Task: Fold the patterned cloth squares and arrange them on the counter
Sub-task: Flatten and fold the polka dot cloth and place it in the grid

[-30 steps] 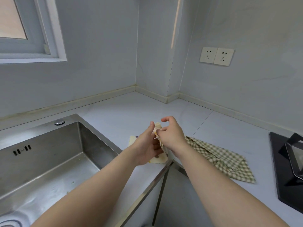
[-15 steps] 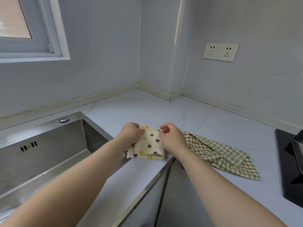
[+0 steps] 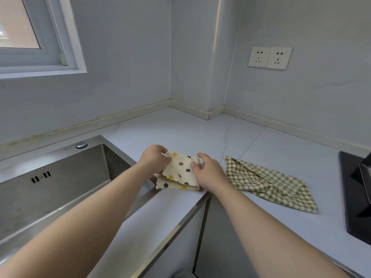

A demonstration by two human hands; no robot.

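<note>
A cream cloth with purple, yellow and brown dots (image 3: 179, 172) lies folded over itself on the white counter (image 3: 200, 135), near the inner corner of its front edge. My left hand (image 3: 154, 158) pinches its upper left corner. My right hand (image 3: 208, 173) grips its right edge, thumb on top. A green and beige checked cloth (image 3: 267, 182) lies loosely folded and rumpled on the counter to the right, apart from my right hand.
A steel sink (image 3: 50, 189) is set into the counter at the left, right beside the dotted cloth. A black hob (image 3: 355, 197) with a dark object on it sits at the far right. Walls close the counter behind, with two sockets (image 3: 269, 58).
The dotted cloth went from bunched between both hands to spread out and laid down on the counter. My hands moved apart to its left corner and right edge. The checked cloth stayed put.
</note>
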